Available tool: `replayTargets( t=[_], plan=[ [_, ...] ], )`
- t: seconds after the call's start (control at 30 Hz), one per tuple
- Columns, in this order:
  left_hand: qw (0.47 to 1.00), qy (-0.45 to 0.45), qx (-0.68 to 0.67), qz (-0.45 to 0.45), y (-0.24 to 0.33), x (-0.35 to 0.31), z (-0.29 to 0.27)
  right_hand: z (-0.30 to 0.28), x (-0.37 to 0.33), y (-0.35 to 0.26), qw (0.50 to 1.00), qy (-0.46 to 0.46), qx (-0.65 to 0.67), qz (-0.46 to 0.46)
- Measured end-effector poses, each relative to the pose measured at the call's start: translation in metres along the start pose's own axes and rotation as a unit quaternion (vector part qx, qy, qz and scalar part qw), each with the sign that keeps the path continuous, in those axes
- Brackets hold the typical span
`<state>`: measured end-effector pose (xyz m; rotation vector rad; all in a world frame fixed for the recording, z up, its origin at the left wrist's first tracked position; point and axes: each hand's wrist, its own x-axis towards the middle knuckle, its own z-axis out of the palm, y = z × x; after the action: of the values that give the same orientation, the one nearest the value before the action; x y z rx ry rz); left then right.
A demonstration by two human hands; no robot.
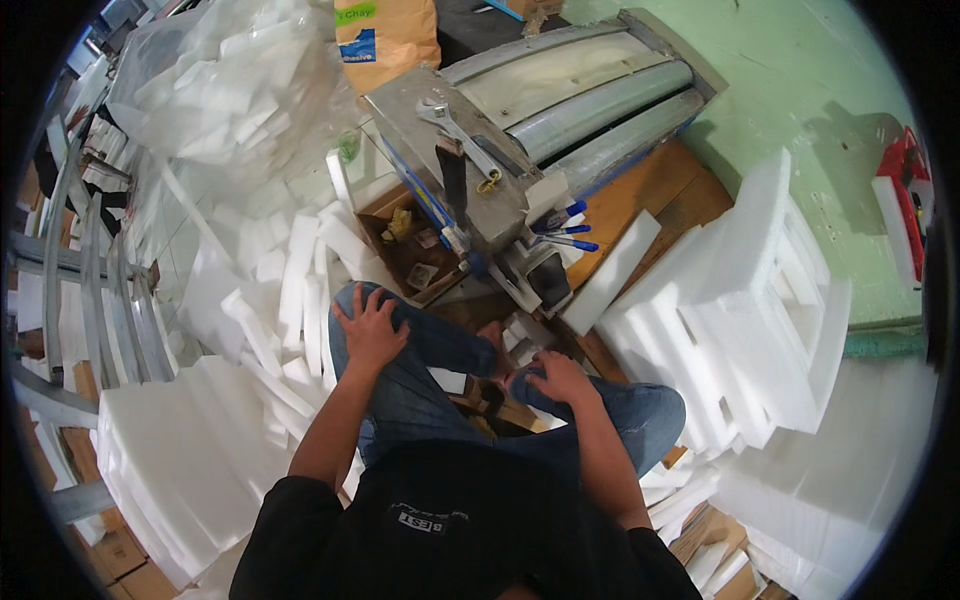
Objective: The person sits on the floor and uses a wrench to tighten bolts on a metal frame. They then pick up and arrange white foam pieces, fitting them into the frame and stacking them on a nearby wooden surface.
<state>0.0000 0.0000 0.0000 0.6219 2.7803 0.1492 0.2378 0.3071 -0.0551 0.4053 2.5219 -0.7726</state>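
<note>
My left hand (pixel 370 328) rests on my left knee, palm down with its fingers spread and nothing in it. Across from it, my right hand (pixel 558 378) lies on my right leg, its fingers stretched out, also without anything. Just beyond my knees stands a grey metal machine (pixel 405 115) with long rollers. An adjustable wrench (pixel 462 138) lies on top of it. Several blue-capped pens (pixel 568 238) stick out at its near right side. An open cardboard box (pixel 375 222) holding small scraps sits beyond my left hand.
Loose white foam strips (pixel 298 275) heap up on the left, beside a foam block stack (pixel 185 460). Cut foam pieces (pixel 745 300) are stacked on the right. A plastic bag (pixel 235 90) and a brown paper sack (pixel 390 45) stand behind. Metal rails (pixel 90 290) run along the left.
</note>
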Motion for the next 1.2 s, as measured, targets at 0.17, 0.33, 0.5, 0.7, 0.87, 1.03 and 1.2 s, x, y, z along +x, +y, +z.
replayTargets(
  t=[0.17, 0.33, 0.5, 0.7, 0.87, 1.03, 1.2],
  plan=[
    [0.995, 0.012, -0.043, 0.093, -0.041, -0.028, -0.018, 0.007, -0.023, -0.016, 0.999, 0.050, -0.006, -0.021],
    [0.978, 0.117, -0.106, 0.135, -0.054, -0.050, 0.001, 0.019, -0.038, -0.024, 0.998, 0.054, 0.020, -0.027],
    [0.976, 0.135, -0.126, 0.115, -0.055, -0.048, 0.013, 0.030, -0.036, -0.047, 0.993, 0.079, 0.020, -0.088],
    [0.975, 0.140, -0.129, 0.114, -0.058, -0.046, 0.014, -0.005, -0.019, -0.091, 0.971, 0.208, 0.008, -0.116],
    [0.974, 0.142, -0.132, 0.117, -0.059, -0.046, 0.015, -0.030, 0.000, -0.111, 0.964, 0.234, 0.038, -0.120],
    [0.974, 0.143, -0.133, 0.119, -0.059, -0.046, 0.015, -0.058, 0.029, -0.127, 0.900, 0.417, 0.041, -0.119],
    [0.974, 0.147, -0.128, 0.118, -0.060, -0.043, 0.015, -0.086, 0.075, -0.136, 0.914, 0.404, 0.006, -0.045]
  ],
)
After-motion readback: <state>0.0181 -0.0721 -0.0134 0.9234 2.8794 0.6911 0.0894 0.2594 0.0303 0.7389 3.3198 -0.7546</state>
